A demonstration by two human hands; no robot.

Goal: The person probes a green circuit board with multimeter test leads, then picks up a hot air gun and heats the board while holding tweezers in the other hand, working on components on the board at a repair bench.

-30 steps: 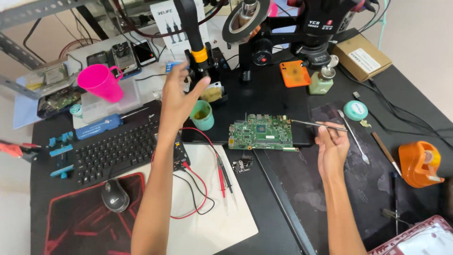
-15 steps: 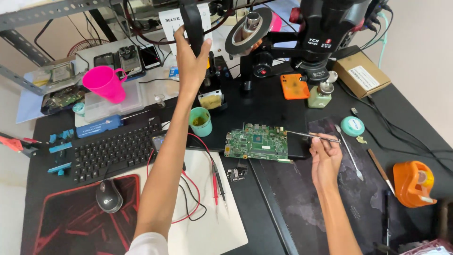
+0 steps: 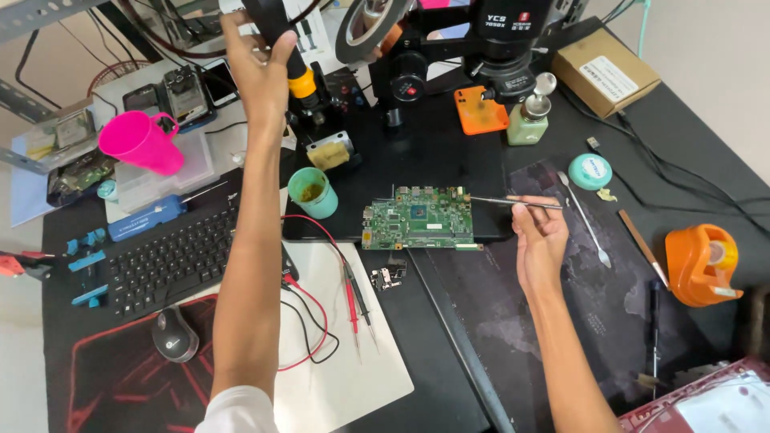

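Black-topped electronics bench, catalogued from the near edge to the far.

Near edge: a red-patterned mouse pad with a grey mouse is lying at the left; a white mat is carrying red and black multimeter probes. A dark work mat is covering the right side, an orange tape dispenser sitting on it.

Middle: a black keyboard is sitting left of the person's forearm. The green circuit board is lying flat on the black pad, a small loose part just in front of it. The right hand is pinching a pair of tweezers, fingers closed round the handle, tips reaching the board's right edge. A metal spudger is lying beside it. A teal cup is standing left of the board.

Far: the left hand is gripping the black handle of a hot-air or soldering handpiece with an orange collar, fingers wrapped round it, well apart from the board. A pink mug, a microscope, a green dispenser bottle and a cardboard box are standing behind.

Judgement: the tool-fetching step appears to be in hand. The next move would call for bringing the handpiece down over the board while the tweezers are steadying the component, without touching the probe leads or cup.
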